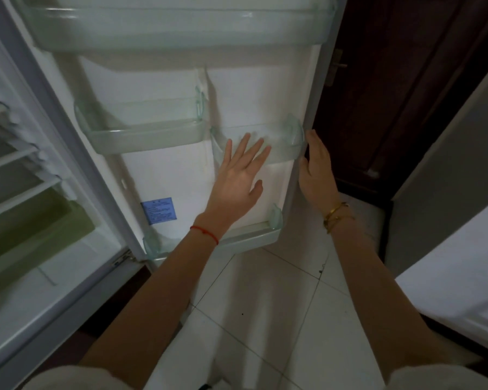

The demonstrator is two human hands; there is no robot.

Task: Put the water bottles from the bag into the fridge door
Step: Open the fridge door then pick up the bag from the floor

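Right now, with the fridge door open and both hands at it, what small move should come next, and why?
Probably draw the left hand back from the small door bin and go for a bottle: neither hand holds one, the bins in view look empty, and the right hand holds the fridge door by its edge. No bag shows.

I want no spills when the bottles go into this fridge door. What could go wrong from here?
1. The small clear plastic door shelf by the open left hand looks shallow, so tall bottles might tip out.
2. The right hand grips the edge of the white fridge door, close to a dark wooden door; a swing could pinch fingers.
No bottles or bag are in view.
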